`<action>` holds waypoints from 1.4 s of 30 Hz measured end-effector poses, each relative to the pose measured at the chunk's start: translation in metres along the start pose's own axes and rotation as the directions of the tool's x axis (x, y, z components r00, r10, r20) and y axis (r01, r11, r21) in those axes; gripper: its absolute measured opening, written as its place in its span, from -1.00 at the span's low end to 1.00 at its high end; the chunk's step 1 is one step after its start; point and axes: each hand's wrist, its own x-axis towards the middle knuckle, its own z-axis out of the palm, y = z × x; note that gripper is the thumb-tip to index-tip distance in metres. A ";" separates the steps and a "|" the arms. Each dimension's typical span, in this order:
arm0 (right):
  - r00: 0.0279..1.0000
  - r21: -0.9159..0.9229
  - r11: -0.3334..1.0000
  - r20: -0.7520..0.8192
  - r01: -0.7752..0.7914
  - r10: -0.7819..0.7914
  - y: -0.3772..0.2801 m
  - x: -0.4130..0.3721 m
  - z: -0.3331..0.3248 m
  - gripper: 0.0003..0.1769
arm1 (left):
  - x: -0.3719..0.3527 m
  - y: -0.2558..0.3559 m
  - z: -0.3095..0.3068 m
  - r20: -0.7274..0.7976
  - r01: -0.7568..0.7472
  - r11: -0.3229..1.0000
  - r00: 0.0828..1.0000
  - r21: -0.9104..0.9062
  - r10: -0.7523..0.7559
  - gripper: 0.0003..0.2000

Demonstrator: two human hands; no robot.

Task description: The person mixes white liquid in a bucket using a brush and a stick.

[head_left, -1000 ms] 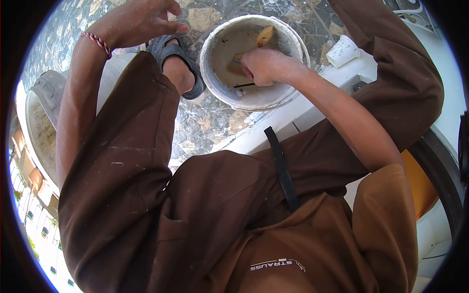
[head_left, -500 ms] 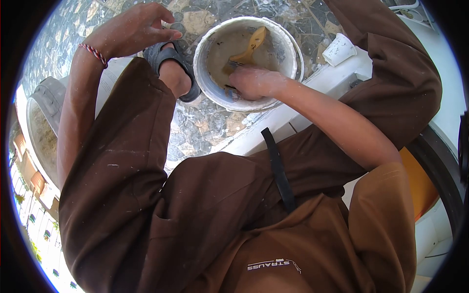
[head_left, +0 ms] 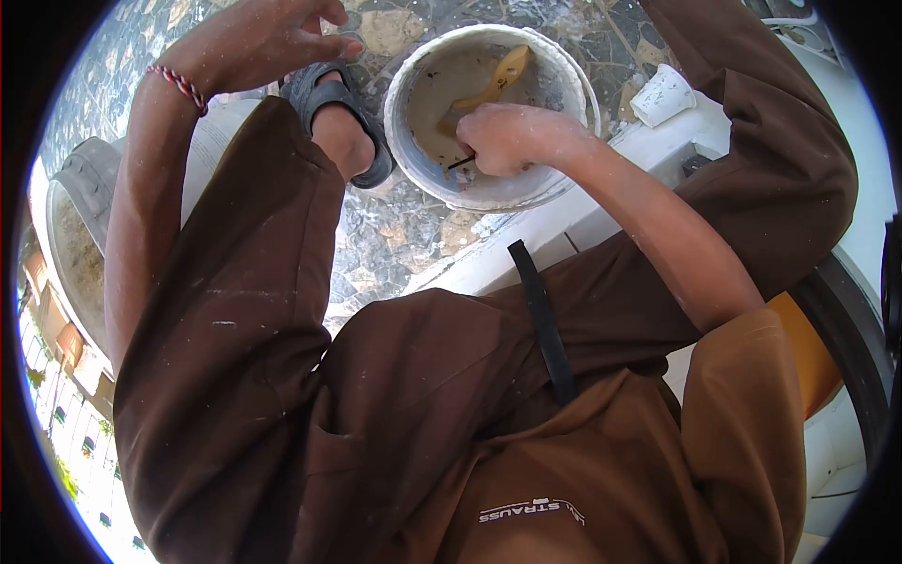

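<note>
A round white bucket [head_left: 399, 155] with a crusted rim stands on the stone floor, murky liquid inside. In it leans a brush with a yellow handle [head_left: 507, 70], its bristle end low in the liquid. My right hand [head_left: 521, 141] is over the bucket, fingers closed around a thin dark stick [head_left: 460, 163] whose tip points left. It covers part of the brush's lower end. At the upper left, my left hand [head_left: 291, 42] hangs above the sandalled foot, fingers apart and holding nothing.
A stained white cup [head_left: 662, 96] lies on its side on the white ledge [head_left: 634, 160], right of the bucket. Another large bucket [head_left: 75, 244] is at the far left. The sandal [head_left: 376, 160] stands close to the bucket's left side. My knees flank the work.
My right hand has risen slightly within the bucket and moved right, and the dark stick shows more clearly. My left hand has shifted slightly up and right. The view has moved a little.
</note>
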 end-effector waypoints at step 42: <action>0.988 0.041 0.999 -0.156 0.006 0.001 -0.016 0.012 0.014 -0.72 | 0.009 0.018 0.053 0.216 -0.058 0.955 0.968 -0.291 0.125 -0.61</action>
